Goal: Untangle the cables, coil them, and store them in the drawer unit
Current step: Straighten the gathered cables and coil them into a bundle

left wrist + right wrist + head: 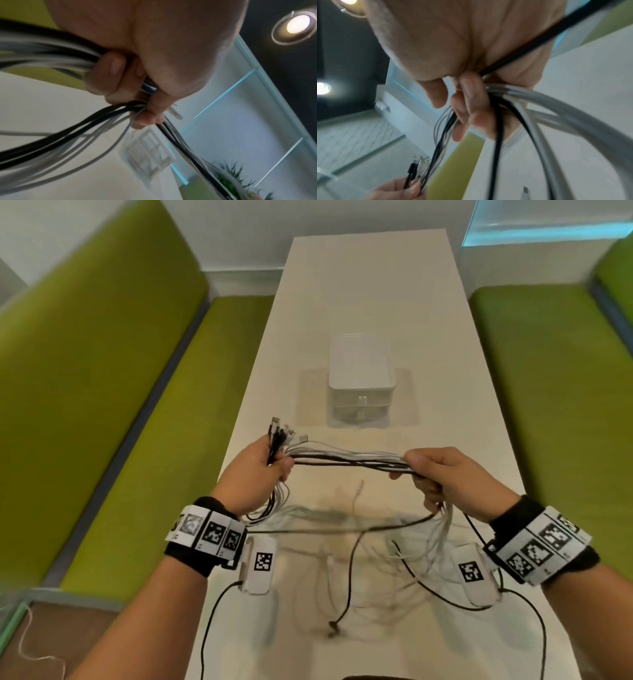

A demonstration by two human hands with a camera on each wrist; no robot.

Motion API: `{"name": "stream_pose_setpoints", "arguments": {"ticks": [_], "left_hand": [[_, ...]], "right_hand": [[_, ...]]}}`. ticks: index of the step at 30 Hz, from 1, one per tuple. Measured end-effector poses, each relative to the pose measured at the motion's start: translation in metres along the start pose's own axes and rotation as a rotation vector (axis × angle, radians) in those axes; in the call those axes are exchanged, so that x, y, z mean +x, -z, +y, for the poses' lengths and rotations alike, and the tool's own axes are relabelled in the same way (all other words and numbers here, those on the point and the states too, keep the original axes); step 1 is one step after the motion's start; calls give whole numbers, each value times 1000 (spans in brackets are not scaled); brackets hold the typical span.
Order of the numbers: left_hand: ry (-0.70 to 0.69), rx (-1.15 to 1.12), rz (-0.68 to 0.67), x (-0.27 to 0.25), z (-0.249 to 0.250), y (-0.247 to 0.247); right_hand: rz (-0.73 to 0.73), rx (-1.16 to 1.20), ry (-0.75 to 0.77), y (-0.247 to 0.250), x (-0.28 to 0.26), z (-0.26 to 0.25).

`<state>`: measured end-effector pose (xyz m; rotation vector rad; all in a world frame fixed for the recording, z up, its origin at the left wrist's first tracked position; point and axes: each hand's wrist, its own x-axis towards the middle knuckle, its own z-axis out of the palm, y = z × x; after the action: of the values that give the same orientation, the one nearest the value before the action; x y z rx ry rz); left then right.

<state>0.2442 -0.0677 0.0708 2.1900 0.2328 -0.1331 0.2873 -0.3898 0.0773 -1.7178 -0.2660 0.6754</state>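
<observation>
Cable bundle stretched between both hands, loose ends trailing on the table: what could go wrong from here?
1. The cable bundle mixes black and white leads; the left hand and right hand grip all at once, so pulling apart may tighten snags instead of freeing them.
2. Slack loops lie over the table around the wrist devices' own leads and could catch them.
3. The connector ends fan out loosely and may hook each other.

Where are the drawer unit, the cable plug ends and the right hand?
drawer unit (359, 371): head view, on its flat lid.
cable plug ends (284, 434): head view, on the connectors fanning above the left hand (255, 470).
right hand (448, 474): head view, on its back.
</observation>
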Motion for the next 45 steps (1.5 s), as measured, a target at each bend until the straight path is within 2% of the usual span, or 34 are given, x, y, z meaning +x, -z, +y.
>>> {"name": "stream_pose_setpoints", "arguments": {"ticks": [1, 3, 5, 7, 9, 11, 13, 14, 17, 21, 22, 25, 28, 30, 33, 35, 36, 37, 39, 40, 42, 45], "left_hand": [[30, 75, -34, 0, -3, 0], [116, 230, -119, -3, -5, -1], [171, 414, -144, -6, 0, 0], [109, 488, -32, -9, 18, 5], [-91, 464, 37, -14, 41, 3], [-253, 454, -93, -17, 63, -15], [-267, 358, -295, -20, 71, -42], [-244, 266, -329, -19, 69, -53], [-203, 40, -248, -18, 61, -60], [-232, -90, -70, -15, 51, -41], [-235, -89, -25, -14, 49, -36], [-217, -71, 71, -14, 42, -26], [-162, -45, 136, -12, 31, -18], [-113, 43, 113, -10, 24, -12], [58, 167, 43, -7, 18, -10], [102, 339, 69, -7, 21, -17], [42, 411, 97, -9, 25, -24], [-75, 432, 97, -13, 32, -32], [-306, 438, -41, -20, 47, -53], [-358, 452, -137, -23, 55, -64], [-342, 431, -255, -23, 66, -76], [-286, 344, -302, -12, 70, -70]], "right_hand": [[13, -106, 10, -1, 1, 1], [78, -565, 76, -4, 4, 5], [124, -888, 56, -9, 6, 7], [127, -1073, 4, -17, 6, 7], [61, -1155, 31, -28, 7, 2], [4, -1102, 120, -38, 9, -9], [14, -962, 195, -43, 9, -23], [43, -858, 213, -43, 10, -28], [133, -488, 187, -32, 7, -36], [6, -418, -25, -12, 4, -21], [-19, -435, -42, -12, 4, -16], [44, -460, -31, -13, 6, -9], [26, -269, 3, -12, 7, -7], [23, -158, -7, -12, 5, -7], [47, -366, 48, -12, 4, -3], [36, -582, 50, -14, 5, -1], [18, -681, 23, -16, 7, 1], [-7, -763, -1, -20, 9, 1], [-52, -846, 7, -27, 11, -4], [-69, -827, 42, -30, 11, -8], [-61, -687, 127, -32, 8, -17], [13, -541, 158, -23, 0, -22]]}}
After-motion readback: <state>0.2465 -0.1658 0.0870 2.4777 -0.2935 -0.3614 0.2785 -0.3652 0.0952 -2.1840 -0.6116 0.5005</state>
